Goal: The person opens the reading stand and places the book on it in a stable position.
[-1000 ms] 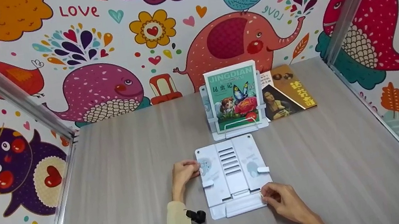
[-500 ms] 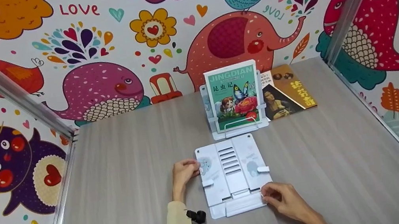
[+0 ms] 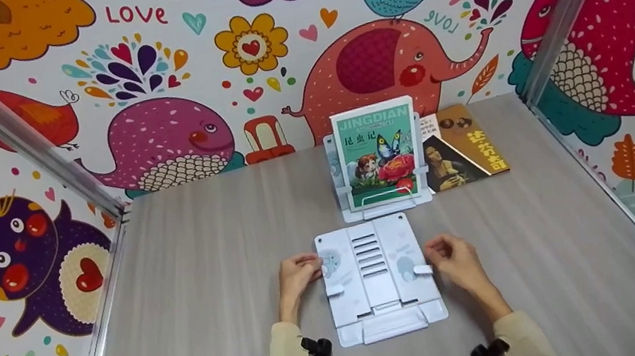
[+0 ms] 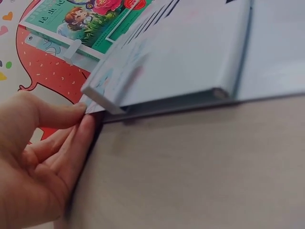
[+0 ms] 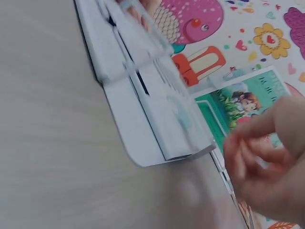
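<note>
A white folding book stand (image 3: 382, 294) lies flat on the table, with a slotted middle strip and a clear front ledge (image 3: 394, 324). My left hand (image 3: 298, 278) pinches its left edge; in the left wrist view the thumb is on top near the left page clip (image 4: 102, 99), with fingers underneath. Beside the stand's right edge, near the right page clip (image 3: 422, 269), is my right hand (image 3: 457, 261). Its fingers are loosely bent, and the right wrist view shows them apart from the stand and holding nothing.
Behind the flat stand, a green children's book (image 3: 381, 158) stands upright on a second stand (image 3: 346, 215). A brown and black book (image 3: 465, 145) lies to its right. Metal-framed cartoon panels (image 3: 262, 110) border the table (image 3: 205, 272) at the back and sides.
My right hand has left the stand's lower right corner and moved up along its right side toward the page clip. My left hand keeps its hold; the head view has shifted slightly.
</note>
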A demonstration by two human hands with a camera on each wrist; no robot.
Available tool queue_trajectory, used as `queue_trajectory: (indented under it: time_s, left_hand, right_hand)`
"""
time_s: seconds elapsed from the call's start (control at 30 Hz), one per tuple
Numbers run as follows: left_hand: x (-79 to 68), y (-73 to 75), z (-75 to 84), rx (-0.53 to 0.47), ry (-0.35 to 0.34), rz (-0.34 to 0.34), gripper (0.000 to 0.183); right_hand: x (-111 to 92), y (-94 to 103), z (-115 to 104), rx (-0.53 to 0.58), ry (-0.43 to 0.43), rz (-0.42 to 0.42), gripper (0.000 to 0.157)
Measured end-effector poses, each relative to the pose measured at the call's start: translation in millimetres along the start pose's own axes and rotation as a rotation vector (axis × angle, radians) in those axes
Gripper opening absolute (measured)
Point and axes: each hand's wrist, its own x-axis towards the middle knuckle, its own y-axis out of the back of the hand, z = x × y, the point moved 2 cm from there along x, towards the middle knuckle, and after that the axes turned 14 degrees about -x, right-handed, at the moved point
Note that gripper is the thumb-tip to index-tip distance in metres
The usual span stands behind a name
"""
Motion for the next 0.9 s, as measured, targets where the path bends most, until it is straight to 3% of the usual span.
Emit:
queue_trajectory:
  time_s: [0.2,0.43,0.67,0.9]
  left_hand:
    - [-0.8,-0.2,-1.8,0.006,-0.013,-0.022,0.020]
    - [-5.3,2.9,6.3,-0.034,-0.041,-0.059,0.022]
    - [-37.5,-2.4,58.5,-0.039,-0.147,-0.087,0.021]
    - [-51.3,-1.5,80.2,-0.063,-0.224,-0.085,0.020]
  right_hand:
    - [15,-13.5,0,-0.105,-0.080,-0.063,0.012]
    - [20,-16.3,1,-0.010,-0.154,-0.090,0.010]
    - [23,-6.0,-7,0.124,-0.187,-0.065,0.011]
    - [23,8.2,-24,0.194,-0.128,-0.007,0.015]
